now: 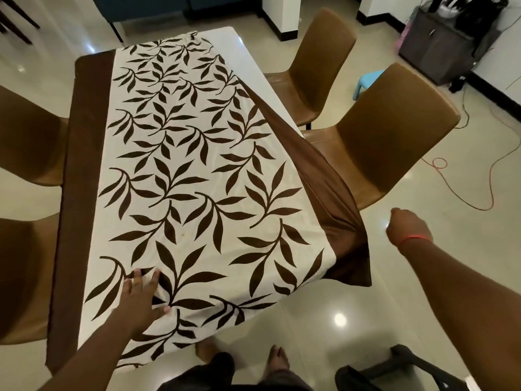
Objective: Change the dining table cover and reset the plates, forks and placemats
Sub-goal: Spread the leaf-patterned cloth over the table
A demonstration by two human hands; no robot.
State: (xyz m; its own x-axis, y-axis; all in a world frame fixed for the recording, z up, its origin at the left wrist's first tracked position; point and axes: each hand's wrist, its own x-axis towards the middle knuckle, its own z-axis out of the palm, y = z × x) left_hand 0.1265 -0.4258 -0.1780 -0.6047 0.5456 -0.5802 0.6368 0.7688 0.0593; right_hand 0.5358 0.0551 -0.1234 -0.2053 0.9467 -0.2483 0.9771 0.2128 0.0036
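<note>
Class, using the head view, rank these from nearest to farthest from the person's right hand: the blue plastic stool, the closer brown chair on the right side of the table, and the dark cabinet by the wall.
From the right hand:
1. Closer brown chair, just ahead beside the table's right edge.
2. Blue plastic stool, on the floor behind that chair.
3. Dark cabinet, against the far right wall.

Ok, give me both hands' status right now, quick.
Left hand: open, fingers spread, pressing the table cover.
Right hand: curled into a fist in the air, holding nothing visible.
</note>
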